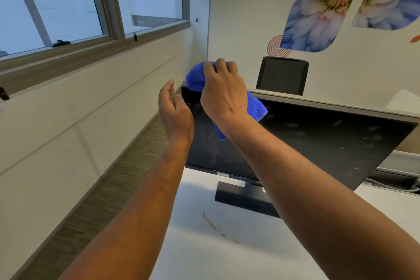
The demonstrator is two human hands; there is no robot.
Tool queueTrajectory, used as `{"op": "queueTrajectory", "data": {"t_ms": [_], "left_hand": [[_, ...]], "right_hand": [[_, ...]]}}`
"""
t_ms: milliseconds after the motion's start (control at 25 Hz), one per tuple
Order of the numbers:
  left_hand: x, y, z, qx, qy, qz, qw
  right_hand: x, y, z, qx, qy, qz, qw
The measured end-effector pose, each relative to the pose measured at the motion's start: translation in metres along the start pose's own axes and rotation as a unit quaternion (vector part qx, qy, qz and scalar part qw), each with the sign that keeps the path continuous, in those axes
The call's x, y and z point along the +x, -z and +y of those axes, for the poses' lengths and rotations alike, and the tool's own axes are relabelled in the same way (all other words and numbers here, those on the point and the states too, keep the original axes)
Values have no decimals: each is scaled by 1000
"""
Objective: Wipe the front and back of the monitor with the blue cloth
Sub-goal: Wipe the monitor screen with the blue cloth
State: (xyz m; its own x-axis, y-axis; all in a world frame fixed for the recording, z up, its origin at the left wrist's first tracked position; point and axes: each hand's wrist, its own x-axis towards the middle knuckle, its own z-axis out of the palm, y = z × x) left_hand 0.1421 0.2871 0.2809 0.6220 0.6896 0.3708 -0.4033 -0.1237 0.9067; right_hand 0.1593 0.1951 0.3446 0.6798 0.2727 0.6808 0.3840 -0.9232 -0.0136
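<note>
over the monitor's (318,143) top left corner, the right hand (223,95) is gripping the bunched blue cloth (195,77) with curled fingers. beside it the left hand (175,109) is hovering, loosely curled and holding nothing. smudges are showing across the dark screen, so flattening the cloth and steadying the frame with the free hand would likely be helping the strokes.
</note>
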Motion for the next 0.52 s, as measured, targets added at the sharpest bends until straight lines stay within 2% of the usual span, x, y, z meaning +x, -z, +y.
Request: {"op": "queueTrajectory", "data": {"t_ms": [120,240,360,520], "left_hand": [[14,0,-1,3,15,-47,999],[20,1,-4,-5,10,-88,996],[18,0,-4,-3,9,-104,994],[18,-2,-2,62,3,-105,993]], "right_hand": [[6,-8,-14,-12,38,-69,997],[5,-13,-23,-50,79,-92,991],[3,-10,-15,-54,52,-110,991],[-19,8,32,-62,16,-111,992]]}}
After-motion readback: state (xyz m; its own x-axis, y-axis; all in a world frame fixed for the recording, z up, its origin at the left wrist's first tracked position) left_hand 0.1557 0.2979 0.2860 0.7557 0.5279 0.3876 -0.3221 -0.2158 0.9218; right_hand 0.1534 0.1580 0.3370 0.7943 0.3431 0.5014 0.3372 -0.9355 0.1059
